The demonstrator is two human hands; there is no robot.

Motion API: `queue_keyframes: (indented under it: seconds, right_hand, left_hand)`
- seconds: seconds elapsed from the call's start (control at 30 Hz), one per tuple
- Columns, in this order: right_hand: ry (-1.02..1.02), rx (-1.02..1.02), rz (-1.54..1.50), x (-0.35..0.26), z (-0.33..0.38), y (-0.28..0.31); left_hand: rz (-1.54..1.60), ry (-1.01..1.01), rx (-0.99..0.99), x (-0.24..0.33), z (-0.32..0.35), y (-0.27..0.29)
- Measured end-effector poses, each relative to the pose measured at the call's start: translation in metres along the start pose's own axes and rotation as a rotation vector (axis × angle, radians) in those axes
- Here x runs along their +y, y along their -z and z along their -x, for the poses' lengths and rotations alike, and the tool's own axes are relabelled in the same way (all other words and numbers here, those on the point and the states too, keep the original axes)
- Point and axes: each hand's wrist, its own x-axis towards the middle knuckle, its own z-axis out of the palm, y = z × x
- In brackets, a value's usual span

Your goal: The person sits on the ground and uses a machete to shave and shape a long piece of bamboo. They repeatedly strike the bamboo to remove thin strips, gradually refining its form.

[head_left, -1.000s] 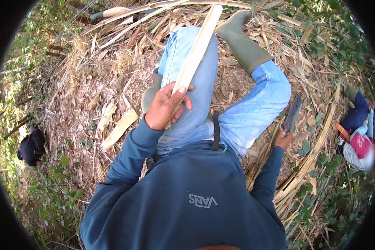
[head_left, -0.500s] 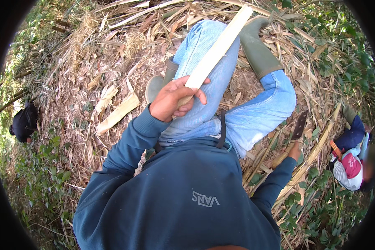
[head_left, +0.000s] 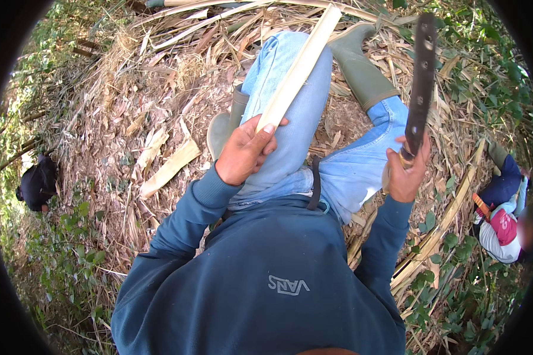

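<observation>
A long pale strip of split bamboo [head_left: 302, 65] slants up and away over my bent left knee. Its near end is pinched in my left hand [head_left: 247, 149], the thumb lying along the top of it. On the right, my right hand [head_left: 407, 170] is wrapped round the handle of a machete [head_left: 421, 83]. The dark blade has a row of holes and stands up past the hand, apart from the strip. Part of the handle is hidden by the fingers.
Dry leaves and bamboo shavings cover the ground. A wide pale bamboo piece [head_left: 170, 170] lies left of my boots, and long strips [head_left: 438, 234] lie at the right. One person [head_left: 38, 182] is at far left, another [head_left: 503, 216] at far right. Green plants [head_left: 77, 236] edge the ground.
My right hand has lifted the machete from low beside my right leg, and its blade now points up. The bamboo strip in my left hand has shifted slightly left.
</observation>
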Motion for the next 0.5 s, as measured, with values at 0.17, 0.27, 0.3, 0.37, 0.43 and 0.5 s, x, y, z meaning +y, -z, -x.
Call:
queue_keyframes:
  seconds: [0.17, 0.27, 0.3, 0.37, 0.43, 0.5]
  right_hand:
    - [0.311, -0.152, 0.242, -0.024, -0.01, -0.031]
    - [0.194, -0.341, 0.115, -0.045, 0.002, -0.042]
    - [0.156, -0.398, 0.076, -0.053, 0.007, -0.045]
    - [0.299, -0.444, 0.128, -0.057, 0.014, -0.054]
    - [0.41, -0.444, 0.174, -0.055, 0.016, -0.06]
    - [0.491, -0.413, 0.209, -0.051, 0.012, -0.067]
  left_hand:
    - [0.006, 0.003, 0.034, -0.003, 0.007, -0.004]
    - [0.003, -0.008, 0.046, -0.003, 0.006, -0.005]
    - [0.0, -0.007, 0.047, -0.002, 0.006, -0.006]
    - [0.055, -0.023, 0.136, -0.005, 0.007, -0.017]
    - [0.036, -0.057, 0.179, -0.008, 0.009, -0.021]
    - [-0.156, -0.191, 0.193, -0.028, 0.008, -0.017]
